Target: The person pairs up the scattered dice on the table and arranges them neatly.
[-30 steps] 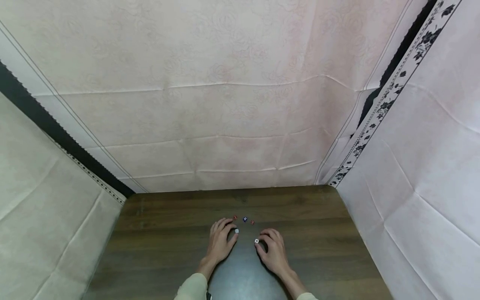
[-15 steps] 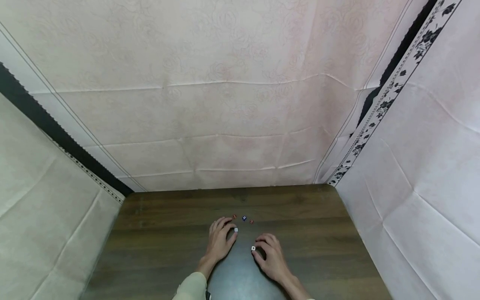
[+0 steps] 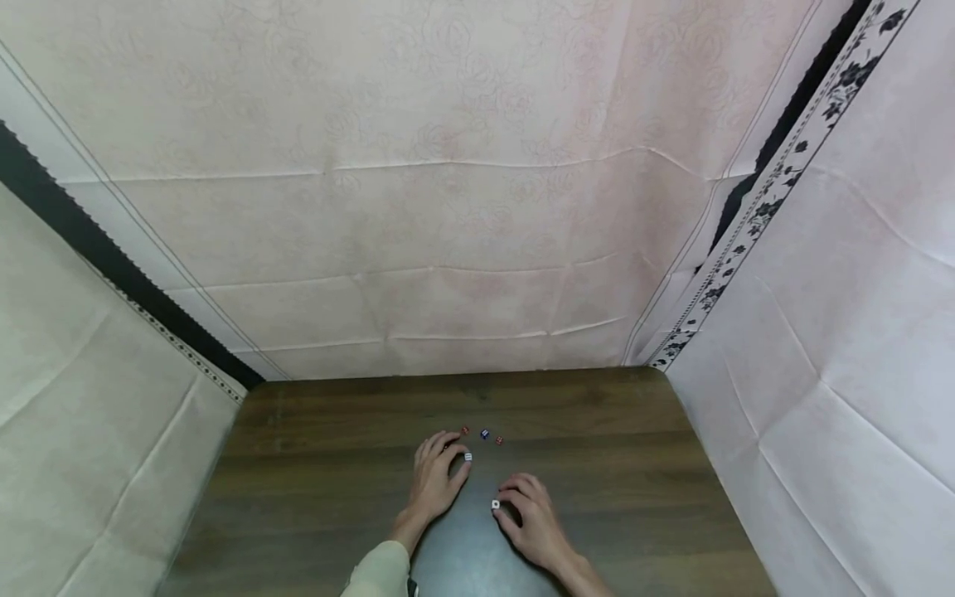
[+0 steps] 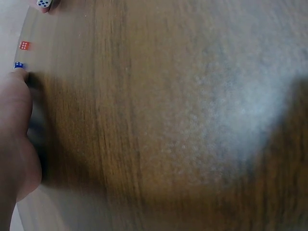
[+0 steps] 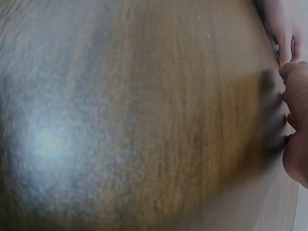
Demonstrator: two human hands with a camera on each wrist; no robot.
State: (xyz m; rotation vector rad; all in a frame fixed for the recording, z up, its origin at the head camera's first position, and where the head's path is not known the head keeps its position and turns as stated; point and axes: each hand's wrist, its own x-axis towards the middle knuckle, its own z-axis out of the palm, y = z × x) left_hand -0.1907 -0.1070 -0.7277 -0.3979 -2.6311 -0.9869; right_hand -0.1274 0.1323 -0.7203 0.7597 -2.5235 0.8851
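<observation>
Note the right hand drawn inward and nearer the body since the earlier frame in the head view, pinching a near white die between thumb and fingertip. Best to press opposite faces lightly, to avoid twisting it loose. Find the left hand farther out, with thumb and index finger pinching a far white die; avoid nudging a blue die and red dice just beyond. In the left wrist view, see the near white die upright at the right fingertips. In the right wrist view, see both hands but no die, perhaps hidden by fingers.
</observation>
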